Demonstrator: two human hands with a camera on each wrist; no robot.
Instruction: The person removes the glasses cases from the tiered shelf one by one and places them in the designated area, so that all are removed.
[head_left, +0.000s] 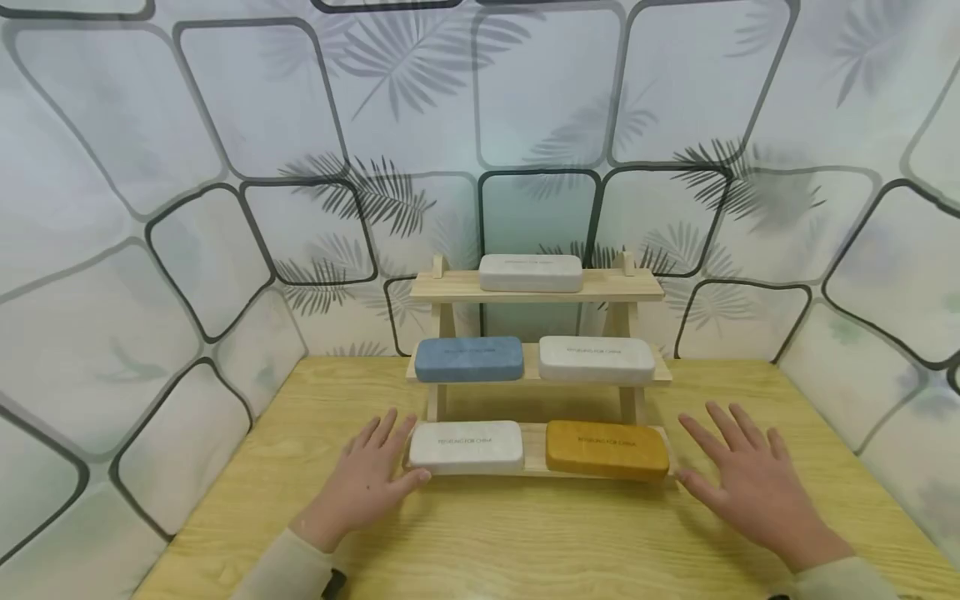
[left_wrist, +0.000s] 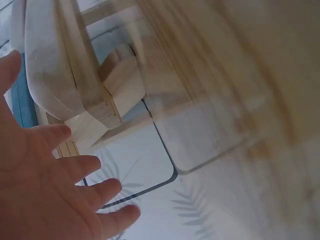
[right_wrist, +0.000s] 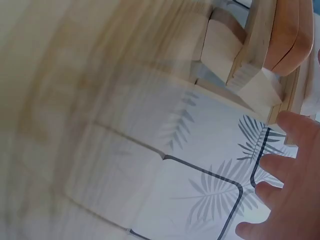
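A three-tier wooden stand point(head_left: 525, 372) holds several oblong glasses cases. On its bottom shelf lie a white case point(head_left: 467, 447) at the left and an orange case point(head_left: 606, 450) at the right. The middle shelf bears a blue case point(head_left: 468, 360) and a white case point(head_left: 596, 361); another white case point(head_left: 531, 273) lies on top. My left hand point(head_left: 366, 479) is spread beside the stand's lower left end, thumb near the white case. To the right of the orange case, my right hand point(head_left: 750, 483) has its fingers spread apart. Neither hand holds anything.
The stand is on a wood-grain table point(head_left: 525, 542). Behind and at both sides rises a pale cloth point(head_left: 247, 225) printed with leaves and dark rounded outlines. Light sleeves point(head_left: 288, 567) cover both forearms.
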